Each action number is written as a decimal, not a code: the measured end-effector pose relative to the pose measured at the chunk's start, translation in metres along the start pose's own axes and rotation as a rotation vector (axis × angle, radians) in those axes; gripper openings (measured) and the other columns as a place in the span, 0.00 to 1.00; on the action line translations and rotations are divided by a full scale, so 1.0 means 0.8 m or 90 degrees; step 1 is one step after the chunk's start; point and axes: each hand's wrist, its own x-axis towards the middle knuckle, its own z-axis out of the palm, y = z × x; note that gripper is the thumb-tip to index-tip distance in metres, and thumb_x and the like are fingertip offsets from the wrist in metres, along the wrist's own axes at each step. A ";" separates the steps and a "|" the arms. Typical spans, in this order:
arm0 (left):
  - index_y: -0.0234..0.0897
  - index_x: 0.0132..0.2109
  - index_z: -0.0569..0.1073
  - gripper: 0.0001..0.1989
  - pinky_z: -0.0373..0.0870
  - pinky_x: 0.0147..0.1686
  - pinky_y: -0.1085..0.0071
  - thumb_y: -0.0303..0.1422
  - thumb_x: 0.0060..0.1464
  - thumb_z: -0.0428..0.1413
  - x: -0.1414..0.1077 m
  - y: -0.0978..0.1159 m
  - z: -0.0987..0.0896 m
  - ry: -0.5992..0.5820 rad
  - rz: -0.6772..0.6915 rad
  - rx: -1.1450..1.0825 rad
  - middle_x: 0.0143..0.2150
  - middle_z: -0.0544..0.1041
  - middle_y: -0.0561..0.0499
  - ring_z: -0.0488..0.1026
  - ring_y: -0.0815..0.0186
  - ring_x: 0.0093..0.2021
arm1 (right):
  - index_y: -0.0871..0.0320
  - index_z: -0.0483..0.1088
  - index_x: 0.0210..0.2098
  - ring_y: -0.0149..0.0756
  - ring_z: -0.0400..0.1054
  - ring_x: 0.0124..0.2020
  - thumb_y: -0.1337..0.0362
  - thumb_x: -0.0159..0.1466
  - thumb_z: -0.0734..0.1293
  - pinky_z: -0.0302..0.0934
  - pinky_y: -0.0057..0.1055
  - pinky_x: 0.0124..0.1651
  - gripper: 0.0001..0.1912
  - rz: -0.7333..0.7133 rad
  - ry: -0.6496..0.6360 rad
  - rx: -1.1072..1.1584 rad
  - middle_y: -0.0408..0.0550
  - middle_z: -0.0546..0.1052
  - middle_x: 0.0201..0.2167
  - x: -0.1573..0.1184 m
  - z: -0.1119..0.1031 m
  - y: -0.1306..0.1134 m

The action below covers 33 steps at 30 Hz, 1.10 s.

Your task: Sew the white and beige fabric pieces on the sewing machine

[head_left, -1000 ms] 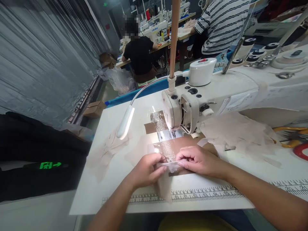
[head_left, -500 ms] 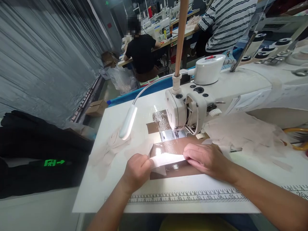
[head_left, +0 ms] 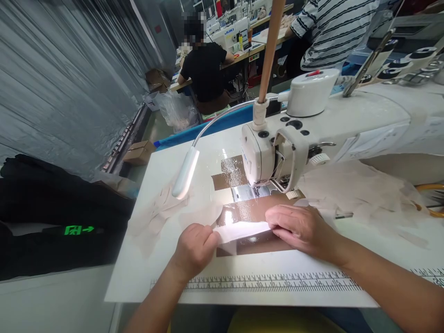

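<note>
— Where is the pale, narrow strip of thin fabric (head_left: 244, 231) held relative to the white sewing machine (head_left: 256, 152)?
— It is stretched in front of the machine, over a glossy brown sheet (head_left: 255, 206).
— How is it gripped?
— One end is pinched by the left hand (head_left: 196, 249) and the other by the right hand (head_left: 301, 229).
— What else is shown?
— A heap of sheer beige fabric (head_left: 360, 189) is spread beneath and before the machine's arm; a slim white lamp (head_left: 186, 173) is placed left of its head.

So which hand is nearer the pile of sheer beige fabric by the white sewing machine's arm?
Right. The right hand is just left of the fabric pile; the left hand is much farther left.
</note>
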 end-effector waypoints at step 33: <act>0.36 0.41 0.69 0.10 0.61 0.32 0.74 0.38 0.58 0.50 -0.019 0.049 -0.032 -0.454 -0.540 -0.621 0.34 0.72 0.53 0.66 0.66 0.34 | 0.58 0.72 0.46 0.41 0.65 0.37 0.78 0.59 0.55 0.55 0.32 0.33 0.22 0.140 -0.205 -0.278 0.51 0.70 0.35 0.008 0.000 -0.026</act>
